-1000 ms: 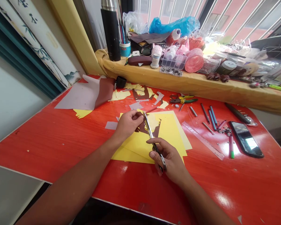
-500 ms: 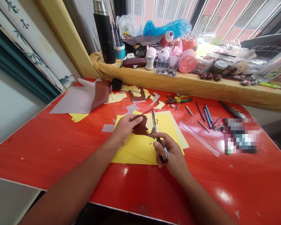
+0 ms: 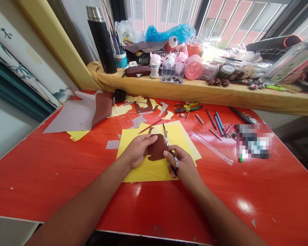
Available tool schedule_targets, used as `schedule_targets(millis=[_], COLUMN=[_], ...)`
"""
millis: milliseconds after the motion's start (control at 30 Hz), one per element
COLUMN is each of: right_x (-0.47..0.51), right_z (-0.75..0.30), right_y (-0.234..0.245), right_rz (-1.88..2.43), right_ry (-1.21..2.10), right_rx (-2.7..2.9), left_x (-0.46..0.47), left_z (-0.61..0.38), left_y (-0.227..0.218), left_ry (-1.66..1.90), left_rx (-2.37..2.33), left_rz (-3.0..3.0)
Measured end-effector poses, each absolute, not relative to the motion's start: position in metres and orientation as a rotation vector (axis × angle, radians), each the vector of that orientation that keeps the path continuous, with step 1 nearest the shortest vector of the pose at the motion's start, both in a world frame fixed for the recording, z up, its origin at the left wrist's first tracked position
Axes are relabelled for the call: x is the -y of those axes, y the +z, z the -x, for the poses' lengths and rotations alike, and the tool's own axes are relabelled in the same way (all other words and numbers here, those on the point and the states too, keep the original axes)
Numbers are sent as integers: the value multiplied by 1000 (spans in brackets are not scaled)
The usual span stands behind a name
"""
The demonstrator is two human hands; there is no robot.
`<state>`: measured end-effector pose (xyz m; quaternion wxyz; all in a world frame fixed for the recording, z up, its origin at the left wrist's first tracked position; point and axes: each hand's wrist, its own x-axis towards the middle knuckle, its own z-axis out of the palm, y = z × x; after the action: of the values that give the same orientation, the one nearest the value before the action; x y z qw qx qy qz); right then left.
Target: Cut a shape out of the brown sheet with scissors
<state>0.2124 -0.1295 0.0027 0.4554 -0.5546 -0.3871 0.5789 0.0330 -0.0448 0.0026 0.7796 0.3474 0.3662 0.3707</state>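
My left hand (image 3: pixel 137 150) pinches a piece of brown paper (image 3: pixel 157 147) by its left side, above stacked yellow paper sheets (image 3: pixel 133 174). My right hand (image 3: pixel 184 164) grips a pair of scissors (image 3: pixel 168 145) with steel blades pointing up and away. The open blades sit at the right edge of the brown paper. The fingers hide most of the scissor handles. Both hands rest close together over the yellow sheets, on the red table (image 3: pixel 46 174).
A grey sheet and brown paper (image 3: pixel 74 116) and yellow and brown scraps lie at the far side of the table. Pliers (image 3: pixel 188 108), pencils and a clear ruler (image 3: pixel 210 147) lie to the right. A cloth-covered sill (image 3: pixel 195 92) holds a black flask (image 3: pixel 101 44) and crowded craft supplies.
The whole scene has shifted left in view as my head turned. The brown paper now shows a fuller, rounder shape, and the scissors stand more upright against its right edge.
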Motion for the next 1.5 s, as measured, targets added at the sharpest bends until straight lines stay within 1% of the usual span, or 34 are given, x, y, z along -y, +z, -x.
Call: schedule_targets(millis=[367,500,1500], right_x=[128,128,132], right_z=[-215,-215,-210], right_y=[-6,-6,0], right_rz=[1329,1315,1367], right_ry=[1436,1434,1455], right_rx=[864,861,919], left_x=[39,39,41], left_z=[-34,-33,-31], left_y=[9,9,-4], left_ry=[724,745,808], left_rx=[-748,-738,-703], left_rz=[-579,-569,-713])
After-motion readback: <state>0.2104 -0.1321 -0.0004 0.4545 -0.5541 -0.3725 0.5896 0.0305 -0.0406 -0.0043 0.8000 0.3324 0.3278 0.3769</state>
